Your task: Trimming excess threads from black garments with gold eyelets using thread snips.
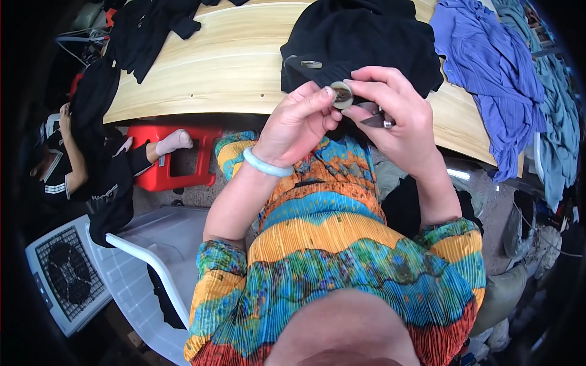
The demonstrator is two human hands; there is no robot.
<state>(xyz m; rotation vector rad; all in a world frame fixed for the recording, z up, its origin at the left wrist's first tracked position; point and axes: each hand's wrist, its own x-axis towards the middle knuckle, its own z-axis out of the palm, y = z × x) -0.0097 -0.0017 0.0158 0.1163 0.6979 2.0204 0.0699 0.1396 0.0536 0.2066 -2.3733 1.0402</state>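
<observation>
Disc (342, 96) faces us between our left hand (299, 119) and right hand (400, 113), both equally near, each grip clamped on the rim.

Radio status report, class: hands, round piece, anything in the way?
Left hand and right hand: pinching round piece. Right also holds metal tool. Black garment beyond, not blocking.

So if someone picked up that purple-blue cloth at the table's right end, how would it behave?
The purple-blue cloth is probably floppy, since it lies in loose creases. It might slide off if pushed toward the near edge of the table, where part hangs over. It seems unlikely to roll, being spread out rather than bundled.
</observation>
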